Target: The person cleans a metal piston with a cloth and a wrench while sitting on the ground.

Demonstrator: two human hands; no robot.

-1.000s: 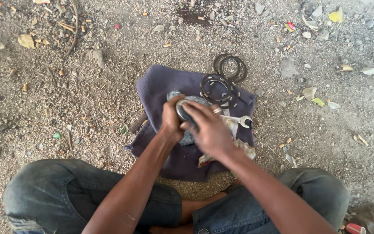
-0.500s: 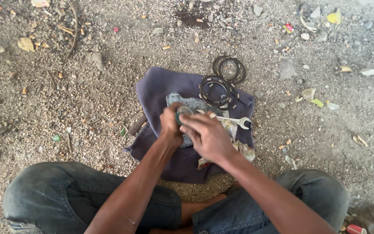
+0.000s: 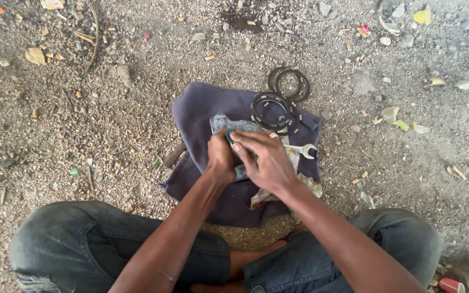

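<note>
The right hand (image 3: 267,160) had been slid a little flatter over the small round part (image 3: 229,135), which was gripped tightly by the left hand (image 3: 221,157) on the dark cloth (image 3: 202,108), near the black rings (image 3: 272,108).

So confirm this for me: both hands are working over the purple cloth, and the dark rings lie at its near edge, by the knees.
Not quite. In the head view the dark rings lie at the far edge of the purple cloth, away from the knees, some of them on the gravel beyond it. The rest holds: the left hand and right hand are together over the cloth.
</note>
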